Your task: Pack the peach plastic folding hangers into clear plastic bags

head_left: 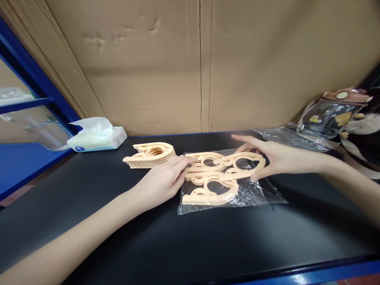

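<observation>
Several cream plastic folding hangers (pixel 210 200) lie overlapping on a clear plastic bag (pixel 261 194) in the middle of the black table. My left hand (pixel 166 178) is at their left side, with its thumb and fingertips closed on the end of a hanger. My right hand (pixel 267 156) reaches round the curved right end of the top folding hanger (pixel 263 160), thumb at the near side and fingers at the far side, the index finger stretched out. A neat stack of similar hangers (pixel 148 156) sits just behind my left hand, partly covered by it.
A tissue pack (pixel 99 138) stands at the back left, beside a blue shelf frame (pixel 59 114). At the back right are a clear bottle with a brown lid (pixel 332 114), its strap, and crumpled clear plastic (pixel 285 138). A cardboard wall (pixel 148 79) closes off the rear.
</observation>
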